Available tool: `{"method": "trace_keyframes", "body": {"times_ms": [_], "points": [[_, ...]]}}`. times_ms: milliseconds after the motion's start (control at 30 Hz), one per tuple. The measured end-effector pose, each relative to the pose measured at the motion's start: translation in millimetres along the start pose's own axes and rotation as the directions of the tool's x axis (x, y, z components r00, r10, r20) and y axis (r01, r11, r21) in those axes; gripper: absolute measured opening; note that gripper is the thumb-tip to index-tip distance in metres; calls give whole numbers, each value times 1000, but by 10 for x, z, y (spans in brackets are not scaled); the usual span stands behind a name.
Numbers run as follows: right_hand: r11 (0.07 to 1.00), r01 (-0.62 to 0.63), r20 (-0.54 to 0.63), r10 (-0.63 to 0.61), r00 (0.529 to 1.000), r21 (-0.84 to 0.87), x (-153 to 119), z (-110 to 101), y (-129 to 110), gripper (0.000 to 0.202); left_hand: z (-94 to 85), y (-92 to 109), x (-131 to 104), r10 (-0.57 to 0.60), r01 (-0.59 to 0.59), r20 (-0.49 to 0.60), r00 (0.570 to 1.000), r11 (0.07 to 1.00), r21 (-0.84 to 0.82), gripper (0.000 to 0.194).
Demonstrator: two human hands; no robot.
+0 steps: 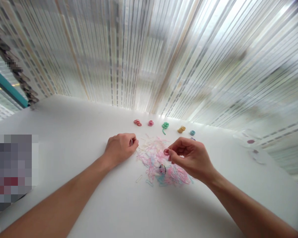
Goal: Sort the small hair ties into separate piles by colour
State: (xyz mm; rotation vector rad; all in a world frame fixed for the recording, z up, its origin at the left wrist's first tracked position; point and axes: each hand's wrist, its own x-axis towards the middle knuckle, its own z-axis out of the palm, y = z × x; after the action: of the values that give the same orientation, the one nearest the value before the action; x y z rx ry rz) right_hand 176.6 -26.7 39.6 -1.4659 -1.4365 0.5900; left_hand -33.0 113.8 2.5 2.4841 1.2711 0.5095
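My right hand (192,157) pinches a small pinkish-red elastic hair band (166,152) between thumb and fingertips, above the right part of a loose pile of pastel loops (149,160). At the pile's left edge, my left hand (121,145) is closed with thumb and finger together; whether anything is in it I cannot make out. A dark multicoloured bundle (162,169) lies in the near part of the pile. Beyond the hands, small bunches stand in a row: red (137,122), pink (151,123), green (165,126), yellow (181,129) and blue (192,133).
The white table (89,205) reaches back to a striped sheer curtain (129,56). A purplish bunch (193,139) is partly hidden behind my right hand. Clear, hard-to-identify items (250,142) lie at the far right. A blurred-out rectangle (11,168) covers something at the left.
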Motion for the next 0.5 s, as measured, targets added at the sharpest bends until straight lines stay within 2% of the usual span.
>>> {"method": "trace_keyframes", "body": {"times_ms": [167, 267, 333, 400, 500], "points": [[999, -17, 1, 17, 1000, 30, -201, -107, 120, 11, -15, 17, 7, -26, 26, 19, 999, 999, 31, 28], [986, 123, -38, -127, 991, -112, -265, -181, 186, 9, -24, 26, 5, -41, 40, 26, 999, 998, 38, 27], [929, 285, -31, -300, 953, -234, -290, -220, 208, 12, -28, 30, 9, -47, 46, 27, 999, 998, 45, 27], [848, 434, -9, -458, 889, -303, -313, -240, 211, 16, -31, 35, 18, -51, 50, 28, 998, 997, 59, 28], [732, 563, 32, -599, 800, -383, -361, -241, 216, 23, -34, 48, 34, -61, 58, 38, 997, 996, 71, 28]]}}
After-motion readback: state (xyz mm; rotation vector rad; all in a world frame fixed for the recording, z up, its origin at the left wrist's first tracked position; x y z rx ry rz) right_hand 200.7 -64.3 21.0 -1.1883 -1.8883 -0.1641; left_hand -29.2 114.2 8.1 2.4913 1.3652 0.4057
